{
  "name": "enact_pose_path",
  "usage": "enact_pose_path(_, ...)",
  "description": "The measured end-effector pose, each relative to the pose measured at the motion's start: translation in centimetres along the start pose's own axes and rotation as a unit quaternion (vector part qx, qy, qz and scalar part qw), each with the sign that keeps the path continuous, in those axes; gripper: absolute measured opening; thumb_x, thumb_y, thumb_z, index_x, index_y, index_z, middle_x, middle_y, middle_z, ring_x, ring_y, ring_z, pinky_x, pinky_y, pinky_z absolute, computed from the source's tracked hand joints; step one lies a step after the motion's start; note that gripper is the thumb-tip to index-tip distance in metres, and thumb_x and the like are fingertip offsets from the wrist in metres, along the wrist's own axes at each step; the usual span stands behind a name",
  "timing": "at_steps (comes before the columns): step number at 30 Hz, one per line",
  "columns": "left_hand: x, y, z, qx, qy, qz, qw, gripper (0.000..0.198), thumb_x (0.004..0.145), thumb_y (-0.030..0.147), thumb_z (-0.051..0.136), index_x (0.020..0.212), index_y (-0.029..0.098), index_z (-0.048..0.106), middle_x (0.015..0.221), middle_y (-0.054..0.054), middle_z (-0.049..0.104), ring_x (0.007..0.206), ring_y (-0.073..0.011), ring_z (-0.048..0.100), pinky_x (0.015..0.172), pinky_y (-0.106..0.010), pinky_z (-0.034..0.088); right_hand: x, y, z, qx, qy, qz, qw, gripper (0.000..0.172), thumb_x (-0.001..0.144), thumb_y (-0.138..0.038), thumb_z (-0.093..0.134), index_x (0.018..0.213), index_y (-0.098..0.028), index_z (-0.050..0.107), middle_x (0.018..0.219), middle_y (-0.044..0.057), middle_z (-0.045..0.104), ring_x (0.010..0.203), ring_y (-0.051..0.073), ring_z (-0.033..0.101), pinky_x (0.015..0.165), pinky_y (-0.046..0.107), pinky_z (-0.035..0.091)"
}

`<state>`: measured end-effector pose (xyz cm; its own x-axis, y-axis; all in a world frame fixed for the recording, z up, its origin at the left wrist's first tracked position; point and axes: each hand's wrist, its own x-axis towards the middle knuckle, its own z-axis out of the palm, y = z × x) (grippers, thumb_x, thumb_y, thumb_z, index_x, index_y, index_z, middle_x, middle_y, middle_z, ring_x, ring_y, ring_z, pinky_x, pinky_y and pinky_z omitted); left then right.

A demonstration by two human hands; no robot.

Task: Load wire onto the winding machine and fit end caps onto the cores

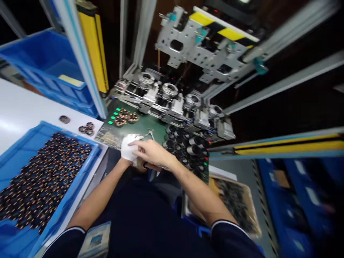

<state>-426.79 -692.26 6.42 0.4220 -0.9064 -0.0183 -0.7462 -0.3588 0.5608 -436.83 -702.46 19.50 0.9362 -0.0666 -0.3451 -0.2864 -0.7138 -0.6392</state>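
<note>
A white glove (128, 147) covers my left hand (126, 152) at the near edge of the green work surface (153, 125). Its finger positions are hard to make out. My bare right hand (150, 152) reaches across from the right, its fingers closed against the glove's side. Beneath the two hands, a partly hidden dark-rimmed thing is too unclear to name. A small tool-like piece with a light blue part (151, 133) lies just beyond my right hand. Copper-wound stators (125, 116) sit beyond my left hand. Several black and silver cylindrical parts (185, 143) stand right of my hands.
A row of metal fixtures (170, 91) lines the back, below a perforated plate (193, 43). Yellow guards (94, 50) flank the station. At left is a blue tray (94, 145) of stators, with a blue bin (48, 53) behind. A box of dark parts (236, 200) stands at right.
</note>
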Motion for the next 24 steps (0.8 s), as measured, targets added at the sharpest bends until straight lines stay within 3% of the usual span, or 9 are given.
enact_pose_path(4, -0.4, -0.5, -0.4, 0.023, 0.035, 0.005, 0.999, 0.041, 0.112, 0.044, 0.055, 0.135, 0.021, 0.079, 0.136, -0.013, 0.076, 0.124, -0.0370, 0.066, 0.106, -0.050, 0.051, -10.6, 1.7, 4.0, 0.189, 0.043, 0.064, 0.979, 0.040, 0.110, -0.048, 0.066, 0.146, -0.031, 0.074, 0.091, -0.001, 0.078, 0.077, 0.016, 0.070, 0.077, 0.026, 0.050)
enact_pose_path(8, -0.5, -0.3, -0.7, 0.059, 0.046, 0.014, 0.997, 0.044, 0.111, 0.048, 0.057, 0.138, 0.020, 0.078, 0.140, -0.014, 0.075, 0.127, -0.0380, 0.066, 0.105, -0.049, 0.052, -20.4, 3.9, 8.0, 0.262, 0.173, 0.223, 0.923, 0.041, 0.108, -0.051, 0.065, 0.142, -0.030, 0.074, 0.088, -0.001, 0.076, 0.074, 0.017, 0.069, 0.074, 0.028, 0.053)
enact_pose_path(12, -0.3, 2.2, -0.7, 0.056, 0.090, 0.054, 0.993, 0.045, 0.110, 0.051, 0.061, 0.140, 0.021, 0.075, 0.148, -0.016, 0.070, 0.136, -0.0363, 0.063, 0.116, -0.050, 0.050, -26.1, 5.5, 10.3, 0.255, 0.275, 0.317, 0.871, 0.040, 0.109, -0.055, 0.061, 0.137, -0.029, 0.075, 0.089, 0.001, 0.076, 0.076, 0.020, 0.070, 0.074, 0.033, 0.056)
enact_pose_path(14, -0.4, 4.4, -0.3, 0.049, 0.070, 0.121, 0.989, 0.044, 0.107, 0.052, 0.067, 0.139, 0.023, 0.075, 0.151, -0.016, 0.068, 0.143, -0.0352, 0.061, 0.122, -0.052, 0.046, -26.9, 5.9, 10.6, 0.231, 0.295, 0.328, 0.867, 0.037, 0.110, -0.052, 0.061, 0.135, -0.029, 0.076, 0.091, 0.001, 0.077, 0.077, 0.021, 0.070, 0.075, 0.035, 0.056)
enact_pose_path(17, -1.0, 7.4, 1.1, 0.050, 0.031, 0.202, 0.978, 0.043, 0.099, 0.051, 0.079, 0.135, 0.026, 0.079, 0.156, -0.014, 0.066, 0.148, -0.0377, 0.057, 0.124, -0.054, 0.046, -25.8, 6.2, 10.3, 0.171, 0.315, 0.319, 0.877, 0.029, 0.111, -0.042, 0.063, 0.134, -0.030, 0.076, 0.097, 0.000, 0.078, 0.079, 0.020, 0.071, 0.079, 0.036, 0.056)
enact_pose_path(21, -1.3, 9.4, 2.9, 0.062, 0.023, 0.217, 0.974, 0.039, 0.089, 0.041, 0.091, 0.125, 0.027, 0.085, 0.154, -0.014, 0.068, 0.147, -0.0429, 0.058, 0.123, -0.058, 0.049, -22.2, 7.0, 8.8, -0.014, 0.351, 0.274, 0.895, 0.026, 0.110, -0.030, 0.066, 0.133, -0.024, 0.077, 0.109, 0.004, 0.078, 0.102, 0.024, 0.070, 0.094, 0.039, 0.055)
enact_pose_path(24, -0.7, 9.8, 3.2, 0.081, 0.019, 0.232, 0.969, 0.035, 0.088, 0.040, 0.092, 0.119, 0.025, 0.088, 0.156, -0.017, 0.065, 0.146, -0.0459, 0.058, 0.122, -0.062, 0.050, -19.3, 8.2, 7.2, -0.161, 0.316, 0.247, 0.902, 0.028, 0.109, -0.030, 0.069, 0.133, -0.019, 0.077, 0.119, 0.011, 0.073, 0.116, 0.031, 0.064, 0.098, 0.044, 0.051)
